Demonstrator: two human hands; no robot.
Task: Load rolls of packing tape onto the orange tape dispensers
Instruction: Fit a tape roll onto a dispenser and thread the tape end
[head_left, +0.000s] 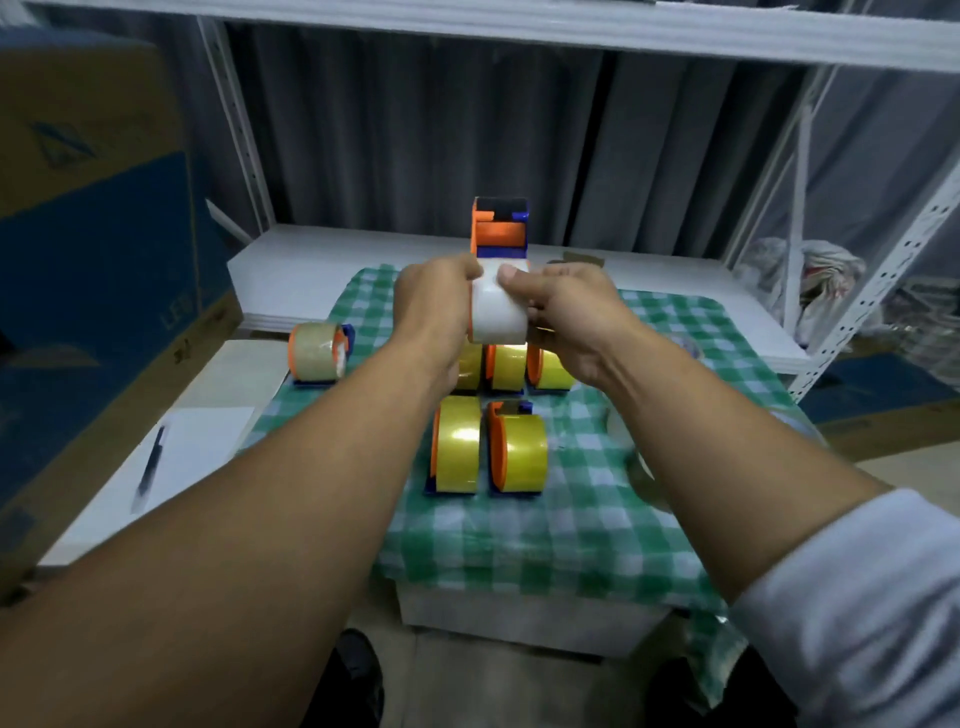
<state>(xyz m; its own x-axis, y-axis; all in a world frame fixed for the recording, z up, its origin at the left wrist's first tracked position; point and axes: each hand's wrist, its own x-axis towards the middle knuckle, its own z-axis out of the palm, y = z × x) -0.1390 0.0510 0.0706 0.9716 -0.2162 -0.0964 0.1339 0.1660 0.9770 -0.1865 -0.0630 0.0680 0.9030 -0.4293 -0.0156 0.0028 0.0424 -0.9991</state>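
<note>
Both hands are raised above the table (675, 332) and closed on one assembly. The left hand (431, 306) curls round the orange side plate of an orange tape dispenser (500, 231). The right hand (569, 322) holds the open side of the roll of packing tape (496, 314) sitting in it, with its thumb pressed on top of the roll's pale outer face. The roll sits squarely between the two palms with its axis running from one hand to the other. The dispenser's cutter head rises just beyond the fingertips, pointing away from the person. Any threading of the tape end would therefore go forward from the thumb to that head, and the right hand looks the nearer for it. Whether the roll is fully seated on its hub, or where its loose end lies, cannot be made out, since the fingers cover both flanks. Below the wrists, on a green checked cloth (561, 525), stand loaded yellow dispensers (519, 452) in two rows, the farther row partly hidden by the hands. Another loaded dispenser (318, 353) stands well to the left of the left hand. Under the right forearm lies what may be a clear spare roll (640, 467), mostly covered. A pen (151, 462) rests on paper far to the left.
</note>
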